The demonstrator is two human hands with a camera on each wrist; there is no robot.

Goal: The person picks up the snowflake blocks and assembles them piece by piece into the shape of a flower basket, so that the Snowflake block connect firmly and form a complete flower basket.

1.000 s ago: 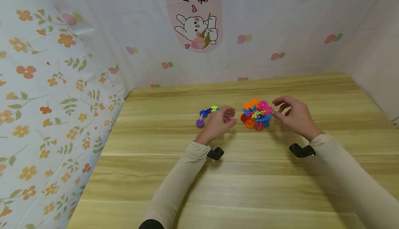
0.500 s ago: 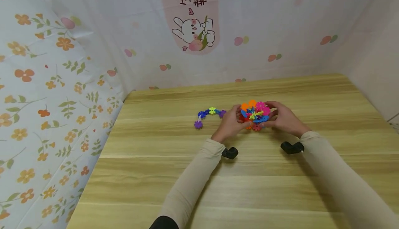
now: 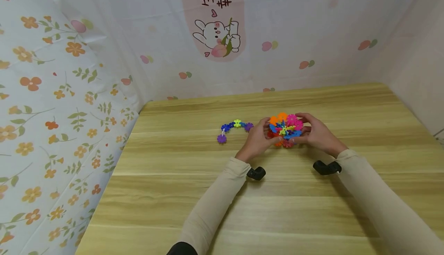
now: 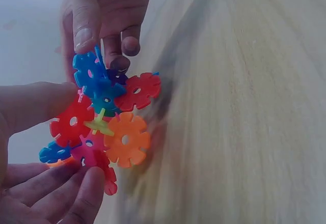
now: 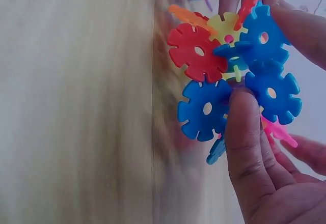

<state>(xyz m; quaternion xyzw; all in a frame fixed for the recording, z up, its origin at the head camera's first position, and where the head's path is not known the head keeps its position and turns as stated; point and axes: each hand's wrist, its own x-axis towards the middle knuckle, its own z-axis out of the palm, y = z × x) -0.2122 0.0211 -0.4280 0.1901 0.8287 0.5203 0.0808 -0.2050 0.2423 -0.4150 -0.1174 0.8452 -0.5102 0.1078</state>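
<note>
A ball-like cluster of interlocking snowflake discs [image 3: 285, 130], in orange, pink, red, blue and yellow, is held between both hands toward the back of the table. My left hand [image 3: 257, 140] grips its left side, thumb in front and fingers behind. My right hand [image 3: 318, 135] grips the opposite side the same way. In the left wrist view an orange disc [image 4: 133, 143] and a red disc face the camera, with the left thumb close to the red one. The right wrist view shows the right thumb [image 5: 244, 137] pressed between two blue discs [image 5: 272, 92].
A curved chain of blue, yellow-green and purple snowflake discs [image 3: 237, 123] lies on the wooden table [image 3: 166, 193], left of the left hand. One purple disc [image 3: 222, 139] hangs off its near end by a white piece. A printed cloth [image 3: 159, 35] stands behind the table.
My left hand has moved right, away from the chain, onto the cluster's left side. The right hand has come in to grip the other side. Over the last half second both hands stay nearly in place.
</note>
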